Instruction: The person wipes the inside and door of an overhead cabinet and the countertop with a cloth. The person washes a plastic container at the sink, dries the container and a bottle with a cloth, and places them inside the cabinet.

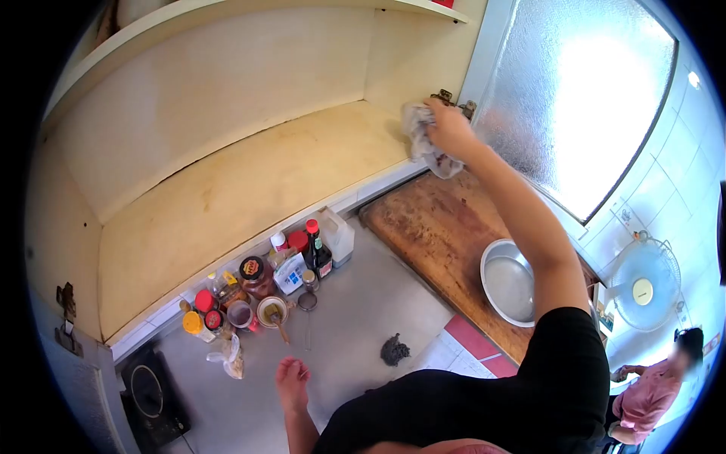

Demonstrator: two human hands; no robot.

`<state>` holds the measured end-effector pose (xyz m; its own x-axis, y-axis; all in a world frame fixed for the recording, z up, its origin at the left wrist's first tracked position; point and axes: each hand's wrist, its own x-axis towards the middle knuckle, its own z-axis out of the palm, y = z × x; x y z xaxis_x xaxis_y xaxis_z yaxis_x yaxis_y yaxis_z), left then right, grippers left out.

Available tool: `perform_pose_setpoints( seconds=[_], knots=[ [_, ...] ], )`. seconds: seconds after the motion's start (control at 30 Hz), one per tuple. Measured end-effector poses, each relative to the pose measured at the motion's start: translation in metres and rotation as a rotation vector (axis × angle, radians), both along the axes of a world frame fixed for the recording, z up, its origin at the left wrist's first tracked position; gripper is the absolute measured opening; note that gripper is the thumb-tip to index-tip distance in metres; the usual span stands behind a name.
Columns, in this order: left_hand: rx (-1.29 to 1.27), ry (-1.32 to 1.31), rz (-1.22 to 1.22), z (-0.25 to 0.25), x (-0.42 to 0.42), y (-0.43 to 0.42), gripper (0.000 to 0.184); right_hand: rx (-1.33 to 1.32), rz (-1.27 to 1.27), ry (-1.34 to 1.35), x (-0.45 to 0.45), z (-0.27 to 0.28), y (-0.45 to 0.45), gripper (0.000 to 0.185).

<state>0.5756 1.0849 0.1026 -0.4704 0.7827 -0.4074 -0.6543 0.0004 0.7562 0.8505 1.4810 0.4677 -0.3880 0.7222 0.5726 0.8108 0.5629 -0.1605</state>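
Note:
My right hand reaches up to the right end of the empty cupboard shelf, near the metal hinge. Its fingers are closed on a crumpled whitish cloth, which hangs over the shelf's front edge and is partly covered by the hand. Low above the steel counter, my left hand is loosely curled, and nothing shows in its fingers. A dark scouring pad lies on the counter to the right of my left hand.
Seasoning jars, a dark sauce bottle and a tied plastic bag line the counter's back. A metal basin sits on a wooden board. An induction cooker is at left; a person in pink stands right.

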Motion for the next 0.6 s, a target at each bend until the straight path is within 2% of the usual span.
perform_pose_setpoints(
  seconds=[0.03,0.17,0.23,0.33,0.43,0.53,0.6],
  knots=[
    [-0.002,-0.001,-0.003,0.001,0.003,0.002,0.011,0.039,-0.006,-0.071,-0.011,-0.006,0.011,0.045],
    [-0.030,-0.012,0.003,0.002,0.010,0.000,0.011,-0.285,0.055,-0.244,-0.034,-0.030,0.062,0.046],
    [-0.032,-0.030,-0.004,-0.002,0.016,-0.002,0.011,-0.407,0.053,-0.310,-0.037,-0.010,0.041,0.045],
    [-0.042,-0.036,-0.040,-0.004,0.024,0.000,0.012,-0.766,0.193,-0.151,-0.024,0.015,-0.038,0.043],
    [-0.069,-0.002,-0.098,0.005,0.032,0.004,0.012,-0.951,0.512,-0.054,0.005,0.014,-0.075,0.041],
    [-0.003,0.033,-0.179,0.004,0.038,0.020,0.012,-0.743,0.619,-0.214,0.031,-0.007,-0.082,0.041],
    [-0.009,0.046,-0.193,0.012,0.042,0.028,0.013,-0.706,0.453,-0.109,0.046,-0.007,-0.086,0.042]
  ],
)
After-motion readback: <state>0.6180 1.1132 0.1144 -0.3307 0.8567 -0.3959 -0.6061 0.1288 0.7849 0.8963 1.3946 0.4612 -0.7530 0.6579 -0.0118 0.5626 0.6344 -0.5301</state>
